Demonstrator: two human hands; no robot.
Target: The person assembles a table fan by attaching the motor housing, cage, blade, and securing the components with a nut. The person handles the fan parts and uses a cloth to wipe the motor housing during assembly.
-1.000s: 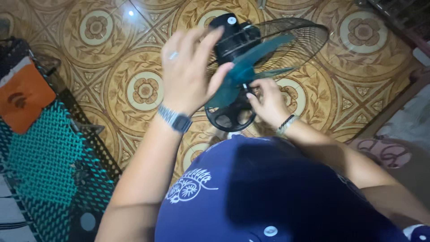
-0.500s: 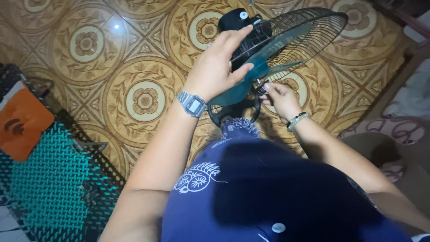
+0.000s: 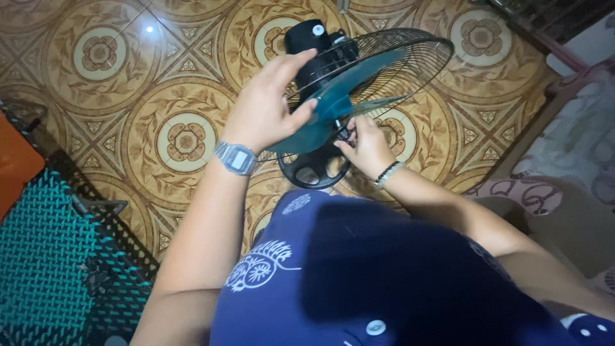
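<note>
A glossy tiled floor point(image 3: 186, 138) patterned with brown and cream medallions fills the background, catching a spot of lamp glare at the upper left. Along the lower left edge lies a woven teal and black plastic mat point(image 3: 51, 256), with an orange patch just showing at the far left.

Moving toward the centre, the person's left hand point(image 3: 262, 109), a grey metal digital watch point(image 3: 235, 157) on its wrist, is spread open and pressed flat against a translucent teal plastic fan blade point(image 3: 327, 106), steadying it rather than clasping it. The blade sits in the upper middle of the frame, in front of the black motor housing point(image 3: 314, 41) and inside the black wire rear guard point(image 3: 403, 64), above the round black plastic base point(image 3: 314, 168).

Just right of centre, the right hand point(image 3: 366, 144), with a beaded bracelet point(image 3: 388, 173) at the wrist, is closed in a pinch on a small dark fitting point(image 3: 343, 133) at the blade's hub; what that part is cannot be made out.

The risk, judging from this pose, is the blade flexing or slipping under the flat palm, which could make the pinched fingers lose the small part or scrape against the wire guard. The fan could also tip, since neither hand holds its base.
</note>
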